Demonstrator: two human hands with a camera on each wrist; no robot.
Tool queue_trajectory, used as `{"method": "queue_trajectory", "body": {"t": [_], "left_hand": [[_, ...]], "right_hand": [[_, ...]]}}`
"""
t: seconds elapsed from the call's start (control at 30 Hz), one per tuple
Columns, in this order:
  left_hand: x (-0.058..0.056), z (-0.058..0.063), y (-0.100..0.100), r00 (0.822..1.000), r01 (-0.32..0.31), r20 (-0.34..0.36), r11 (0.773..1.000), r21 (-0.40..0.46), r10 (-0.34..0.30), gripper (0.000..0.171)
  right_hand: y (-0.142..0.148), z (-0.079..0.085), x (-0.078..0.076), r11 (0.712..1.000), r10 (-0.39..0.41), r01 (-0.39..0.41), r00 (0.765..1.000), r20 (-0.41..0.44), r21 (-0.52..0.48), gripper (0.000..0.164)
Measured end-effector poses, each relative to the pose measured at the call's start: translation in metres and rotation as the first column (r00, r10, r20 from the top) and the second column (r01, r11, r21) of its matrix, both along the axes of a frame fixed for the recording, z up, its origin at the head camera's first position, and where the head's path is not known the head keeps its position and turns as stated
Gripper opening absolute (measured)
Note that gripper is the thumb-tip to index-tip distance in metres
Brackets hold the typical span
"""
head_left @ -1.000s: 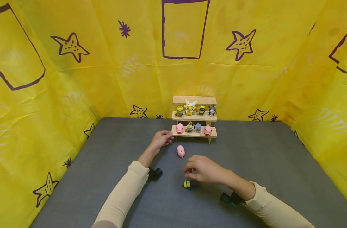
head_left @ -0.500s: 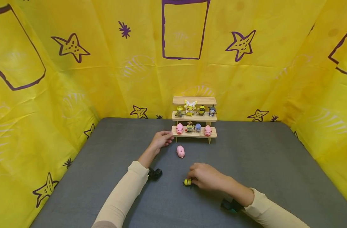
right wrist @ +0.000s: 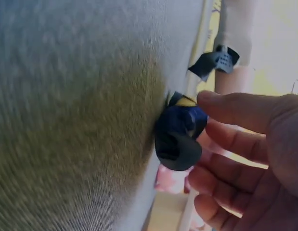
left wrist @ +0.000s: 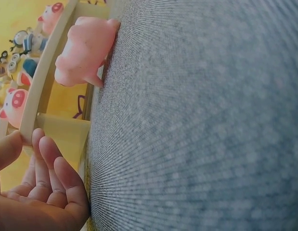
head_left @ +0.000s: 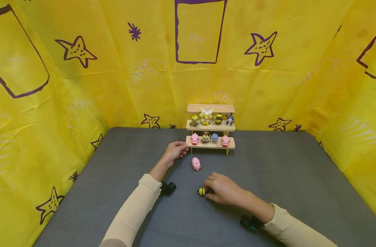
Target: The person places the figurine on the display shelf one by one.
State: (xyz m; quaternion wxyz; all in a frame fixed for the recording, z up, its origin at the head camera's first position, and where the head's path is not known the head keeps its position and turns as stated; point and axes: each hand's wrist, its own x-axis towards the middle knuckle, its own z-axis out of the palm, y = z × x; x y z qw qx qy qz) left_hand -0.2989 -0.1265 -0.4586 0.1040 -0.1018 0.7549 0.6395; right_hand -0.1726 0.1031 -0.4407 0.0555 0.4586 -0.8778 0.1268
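Observation:
At the left end of the small wooden shelf stand [head_left: 210, 145], my left hand [head_left: 175, 151] pinches the lowest board between thumb and fingertips. My right hand [head_left: 224, 189] holds a small yellow-and-black toy figurine [head_left: 201, 192] low over the grey table, its yellow end pointing left. Seen from the right wrist, the figurine's dark blue and black side [right wrist: 180, 137] faces the camera, with thumb and fingers on either side. Between the hands and the stand, a pink toy pig [head_left: 196, 164] is on the table, its back turned up.
On the lowest board stand two pink pigs [head_left: 225, 141] with two figurines between them. Several more figurines [head_left: 206, 117] line the middle board, and the top board [head_left: 210, 108] is bare. Yellow patterned cloth [head_left: 157, 92] closes off the back and both sides of the grey table [head_left: 268, 164].
My right hand has come down onto the yellow-and-black figurine, gripped it and shifted it slightly away from me. The left hand keeps its place on the stand.

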Motion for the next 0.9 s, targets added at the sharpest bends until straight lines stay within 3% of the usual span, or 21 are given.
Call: {"method": "queue_trajectory", "body": {"t": [0.2, 0.43, 0.67, 0.9], "left_hand": [[-0.0011, 0.0009, -0.0002, 1.0, -0.004, 0.005, 1.0, -0.001, 0.004, 0.031], [-0.0012, 0.0014, -0.0005, 1.0, -0.007, 0.012, 1.0, -0.008, 0.007, 0.031], [-0.0005, 0.0027, -0.001, 1.0, -0.001, 0.017, 1.0, -0.018, 0.002, 0.032], [-0.0002, 0.0004, 0.0001, 1.0, 0.0, 0.006, 1.0, -0.01, 0.0, 0.032]], "right_hand": [[-0.006, -0.0037, 0.0046, 0.999, -0.013, 0.018, 0.994, -0.106, 0.049, 0.031], [-0.0092, -0.0091, 0.0063, 0.995, -0.028, 0.051, 0.964, -0.265, 0.084, 0.036], [-0.0083, -0.0071, 0.0059, 0.992, -0.093, 0.114, 0.957, -0.274, 0.062, 0.024], [-0.0075, -0.0098, 0.005, 0.985, -0.051, 0.098, 0.952, -0.301, 0.143, 0.027]]}}
